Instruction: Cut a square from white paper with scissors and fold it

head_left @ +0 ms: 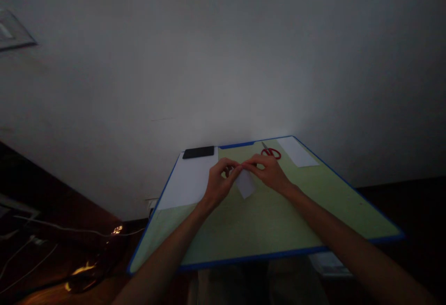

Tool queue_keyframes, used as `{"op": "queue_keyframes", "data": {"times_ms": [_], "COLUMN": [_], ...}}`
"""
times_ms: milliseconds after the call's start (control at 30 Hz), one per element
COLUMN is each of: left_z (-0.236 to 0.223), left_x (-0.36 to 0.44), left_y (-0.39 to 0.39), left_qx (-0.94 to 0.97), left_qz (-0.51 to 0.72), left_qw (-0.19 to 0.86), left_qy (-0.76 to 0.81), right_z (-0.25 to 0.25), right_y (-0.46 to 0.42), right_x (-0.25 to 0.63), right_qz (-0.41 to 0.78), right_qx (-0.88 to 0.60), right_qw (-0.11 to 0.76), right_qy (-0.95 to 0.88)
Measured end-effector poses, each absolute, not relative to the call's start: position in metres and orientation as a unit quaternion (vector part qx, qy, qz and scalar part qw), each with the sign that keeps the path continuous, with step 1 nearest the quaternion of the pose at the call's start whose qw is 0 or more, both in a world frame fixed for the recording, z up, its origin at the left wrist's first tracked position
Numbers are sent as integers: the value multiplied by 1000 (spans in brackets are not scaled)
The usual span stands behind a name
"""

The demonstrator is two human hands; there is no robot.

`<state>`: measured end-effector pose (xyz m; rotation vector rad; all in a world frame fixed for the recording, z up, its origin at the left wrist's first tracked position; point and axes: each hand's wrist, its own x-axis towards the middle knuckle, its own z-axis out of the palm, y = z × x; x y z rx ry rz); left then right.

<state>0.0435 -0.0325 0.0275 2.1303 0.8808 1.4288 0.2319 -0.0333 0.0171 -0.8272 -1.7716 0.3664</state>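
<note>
Above the middle of a pale green table, my left hand [222,177] and my right hand [267,171] meet at their fingertips. Between them a small white piece of paper [245,185] hangs down, pinched at its upper edge by thumbs and forefingers of both hands. The paper's top edge is partly covered by my fingers. Just beyond my right hand lies a pair of scissors [275,154] with red handles, blades pointing toward the wall.
The green table [258,230] has a blue rim and stands against a grey wall [223,63]. A white sheet [184,182] lies at its left under a dark flat phone-like object [198,152]. Another white paper strip [297,151] lies at the back right. Cables [69,227] trail at the left.
</note>
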Motion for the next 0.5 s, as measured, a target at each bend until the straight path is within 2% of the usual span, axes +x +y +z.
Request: {"op": "queue_keyframes", "data": {"times_ms": [100, 267, 500], "left_z": [32, 38, 41], "left_x": [41, 34, 32], "left_y": [-32, -27, -26], "left_qx": [790, 810, 801], "left_qz": [513, 508, 515], "left_qw": [155, 88, 95], "left_qy": [298, 281, 290], "right_z": [19, 22, 23], "right_y": [-34, -34, -33], "right_x": [232, 237, 241], "right_qz": [177, 128, 137], "right_qx": [-350, -365, -370], "right_qw": [554, 570, 577], "right_qy": [-734, -725, -715]}}
